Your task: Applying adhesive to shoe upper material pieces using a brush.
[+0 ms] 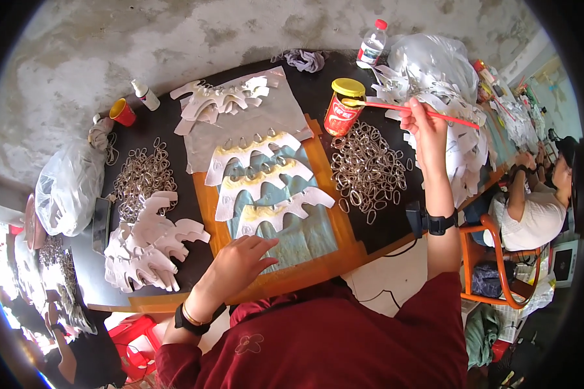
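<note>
My right hand [424, 126] grips a thin red brush [457, 119] whose yellowish tip is at the front of a red can [342, 115] with a yellow rim. My left hand [239, 262] hovers at the mat's near edge, fingers stretched and holding nothing visible, just below the nearest scalloped white piece [285, 211]. That piece carries a yellowish smear along its upper edge and no rings that I can see. Behind it lie a middle white piece [264, 179] and a far white piece [253, 150], both with metal rings along their smeared edges.
Metal rings [370, 170] are heaped right of the mat, more rings [143, 178] left. White pieces are stacked near left [146, 253], at the back [220, 104] and far right [457, 139]. A bottle [372, 44] stands behind the can. A co-worker [532, 207] sits at right.
</note>
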Demonstrator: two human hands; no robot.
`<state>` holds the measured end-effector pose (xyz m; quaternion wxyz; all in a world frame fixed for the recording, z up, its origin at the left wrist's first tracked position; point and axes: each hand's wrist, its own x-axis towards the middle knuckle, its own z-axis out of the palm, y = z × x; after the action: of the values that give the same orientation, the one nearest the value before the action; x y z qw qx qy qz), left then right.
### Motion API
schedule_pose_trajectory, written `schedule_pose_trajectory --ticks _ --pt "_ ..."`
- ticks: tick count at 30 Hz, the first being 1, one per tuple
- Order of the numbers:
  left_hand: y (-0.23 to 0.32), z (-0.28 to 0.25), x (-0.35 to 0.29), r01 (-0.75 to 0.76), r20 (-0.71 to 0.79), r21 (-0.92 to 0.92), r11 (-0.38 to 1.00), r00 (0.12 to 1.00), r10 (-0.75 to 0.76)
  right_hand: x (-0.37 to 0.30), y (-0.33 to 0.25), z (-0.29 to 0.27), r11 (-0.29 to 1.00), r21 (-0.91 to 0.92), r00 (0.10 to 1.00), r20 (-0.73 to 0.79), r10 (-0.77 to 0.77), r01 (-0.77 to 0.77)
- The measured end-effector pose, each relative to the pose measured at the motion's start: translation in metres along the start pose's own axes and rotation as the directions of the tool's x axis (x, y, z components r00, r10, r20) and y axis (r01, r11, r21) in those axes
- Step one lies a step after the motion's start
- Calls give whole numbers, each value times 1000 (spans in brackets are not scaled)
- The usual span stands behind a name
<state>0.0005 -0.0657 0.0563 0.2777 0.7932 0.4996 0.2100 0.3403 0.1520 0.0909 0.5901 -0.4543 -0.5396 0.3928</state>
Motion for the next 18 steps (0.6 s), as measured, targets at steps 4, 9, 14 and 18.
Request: schedule_pose_trajectory --ticks 4,9,14,18 --pt "2 0 4 2 30 -2 1000 1000 -2 -6 8 -13 981 157 990 -71 125 -113" --pt "3 3 6 10 48 -3 1000 999 -10 -14 17 -22 960 209 974 -90 209 -187" --pt "1 5 4 22 19 -20 1000 1000 -21 -13 16 -34 939 242 962 -65 266 -244" --pt "0 5 4 16 8 -31 999 1000 -16 -19 28 -39 783 489 905 28 425 -383"
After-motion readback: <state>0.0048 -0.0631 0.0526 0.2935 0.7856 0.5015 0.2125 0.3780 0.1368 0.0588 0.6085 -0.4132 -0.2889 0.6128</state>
